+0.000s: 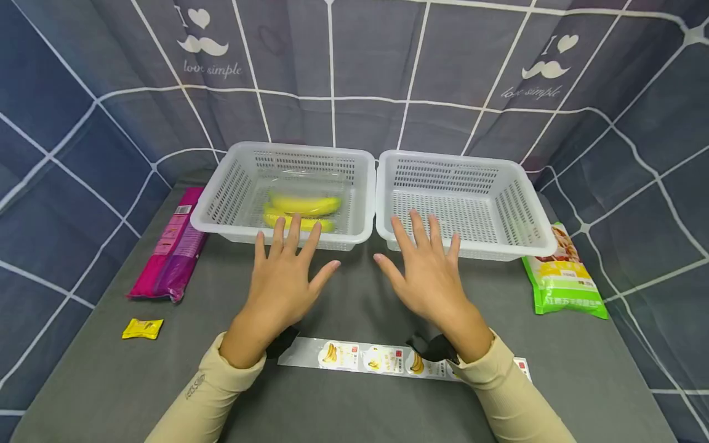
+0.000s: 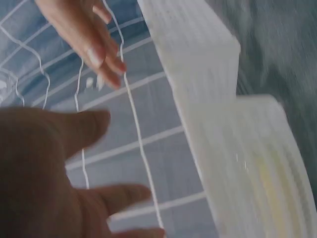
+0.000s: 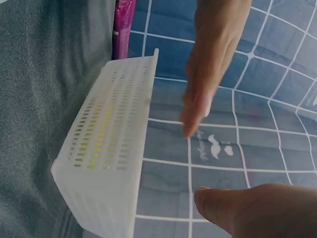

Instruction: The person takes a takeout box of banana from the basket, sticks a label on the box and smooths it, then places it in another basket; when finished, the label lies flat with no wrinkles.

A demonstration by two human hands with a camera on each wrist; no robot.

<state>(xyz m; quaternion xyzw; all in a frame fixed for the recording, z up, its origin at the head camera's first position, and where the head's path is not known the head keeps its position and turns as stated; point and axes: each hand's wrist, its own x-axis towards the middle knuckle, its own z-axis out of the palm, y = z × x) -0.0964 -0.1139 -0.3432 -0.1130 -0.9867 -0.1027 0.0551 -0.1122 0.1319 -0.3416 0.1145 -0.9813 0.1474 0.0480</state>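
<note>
My left hand [image 1: 282, 277], fingers spread and holding nothing, is just in front of the left white basket [image 1: 221, 227], its fingertips overlapping the front rim in the head view. Inside that basket lie yellow bananas [image 1: 304, 205] in a clear plastic package. The right hand [image 1: 429, 277], also spread and bare, is before the right white basket [image 1: 520, 249], whose slotted floor shows nothing on it. Beneath the wrists a strip of banana-printed labels [image 1: 382, 359] lies on the grey table; the right wrist covers part of it. Both wrist views show straight fingers with nothing between them.
On the left lie a pink and purple packet [image 1: 172, 252] and a small yellow wrapped piece [image 1: 142, 328]. A green and white food bag [image 1: 565, 277] rests at the right, beside the right basket. Checked grey-blue cloth [image 1: 371, 55] hangs behind and at both sides.
</note>
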